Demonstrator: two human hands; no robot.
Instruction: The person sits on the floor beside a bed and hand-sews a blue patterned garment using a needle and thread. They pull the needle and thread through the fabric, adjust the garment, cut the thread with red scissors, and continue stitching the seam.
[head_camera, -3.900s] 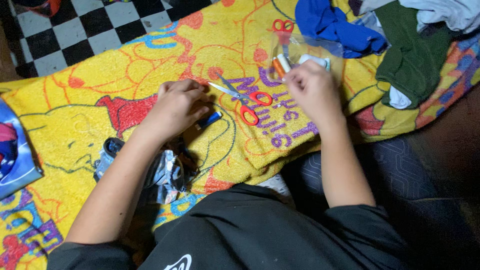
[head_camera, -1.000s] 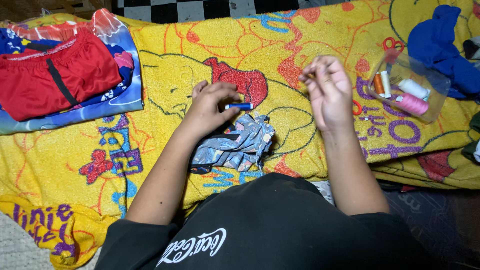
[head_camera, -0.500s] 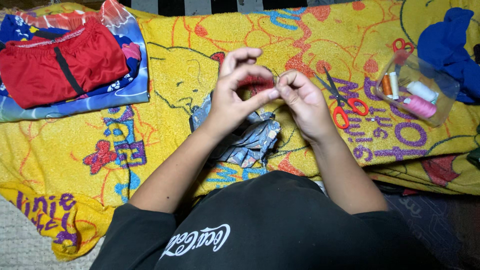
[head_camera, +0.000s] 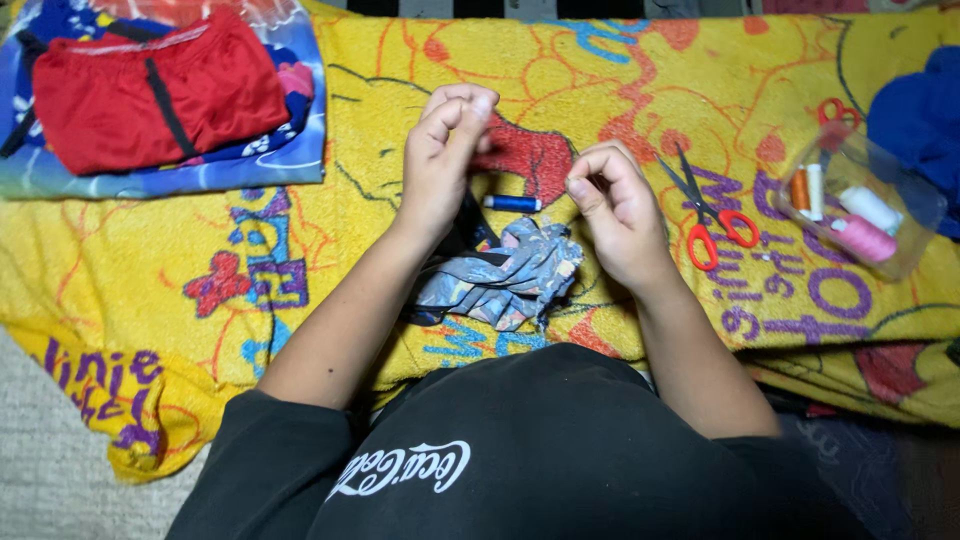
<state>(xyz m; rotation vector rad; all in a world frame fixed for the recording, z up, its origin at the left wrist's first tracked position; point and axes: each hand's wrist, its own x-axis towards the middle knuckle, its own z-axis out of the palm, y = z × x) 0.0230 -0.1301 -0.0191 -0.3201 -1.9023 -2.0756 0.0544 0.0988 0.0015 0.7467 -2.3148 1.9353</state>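
Observation:
My left hand (head_camera: 448, 140) is raised over the yellow cartoon blanket (head_camera: 300, 260), thumb and fingertips pinched together. My right hand (head_camera: 615, 205) is a little to its right, fingers curled and pinched too. Anything between the fingertips is too thin to see. A small blue thread spool (head_camera: 512, 203) lies on the blanket between the hands. Just below them sits a crumpled grey-blue patterned cloth (head_camera: 510, 275), close to my left wrist.
Red-handled scissors (head_camera: 712, 215) lie right of my right hand. Further right is a clear plastic bag (head_camera: 900, 190) with several thread spools, beside a blue garment (head_camera: 925, 110). A red garment (head_camera: 150, 85) rests on folded blue cloth at top left.
My hands were pinched together over the patterned cloth half a second ago; now they have drawn apart, the left up and to the left, the right to the right. The blue spool shows between them.

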